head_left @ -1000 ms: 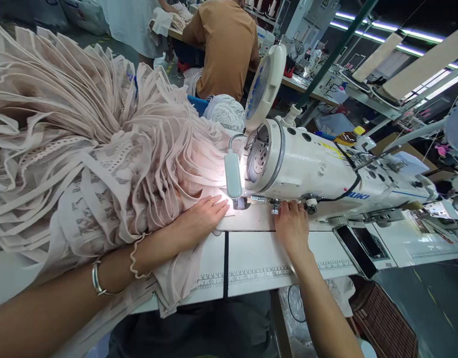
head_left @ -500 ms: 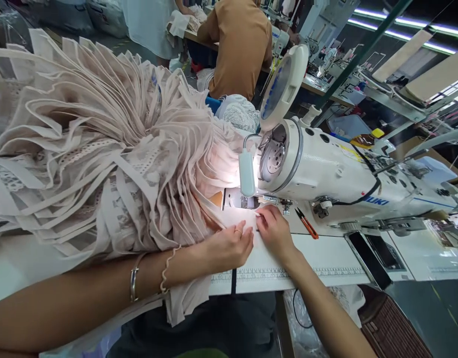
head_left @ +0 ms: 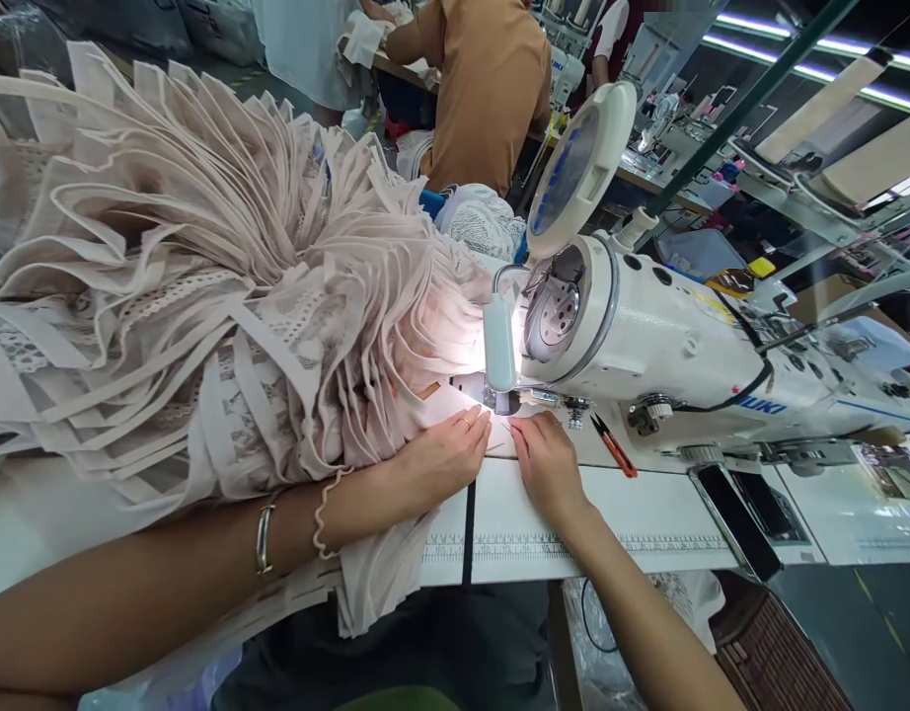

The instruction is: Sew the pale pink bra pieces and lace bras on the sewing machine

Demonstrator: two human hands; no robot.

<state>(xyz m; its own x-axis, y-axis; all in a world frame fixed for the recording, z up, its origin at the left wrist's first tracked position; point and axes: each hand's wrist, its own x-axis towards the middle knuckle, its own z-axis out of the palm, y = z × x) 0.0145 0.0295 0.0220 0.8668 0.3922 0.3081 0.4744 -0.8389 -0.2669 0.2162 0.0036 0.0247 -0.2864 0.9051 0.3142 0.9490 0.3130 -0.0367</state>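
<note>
A large heap of pale pink fabric pieces with lace (head_left: 277, 267) spreads over the left of the white sewing table (head_left: 529, 553). My left hand (head_left: 455, 454) has its fingers pressed together on the heap's fabric, just left of the needle area. To its right my right hand (head_left: 548, 459) is closed, thumb and forefinger meeting by the fabric edge; what lies between them is too small to make out. Both hands are directly in front of the presser foot of the white sewing machine (head_left: 647, 336), under a lit small lamp (head_left: 500, 346).
Orange-handled thread snips (head_left: 615, 446) lie right of my right hand. Farther right is a dark phone (head_left: 734, 518). A round magnifier (head_left: 582, 168) stands over the machine head. Behind, a person in a brown shirt (head_left: 485, 89) sits; a brown basket (head_left: 785, 642) is below the table.
My left hand has moved slightly up toward the needle, its fingers now flatter on the fabric. My right hand stays near the presser foot. The view has shifted a little.
</note>
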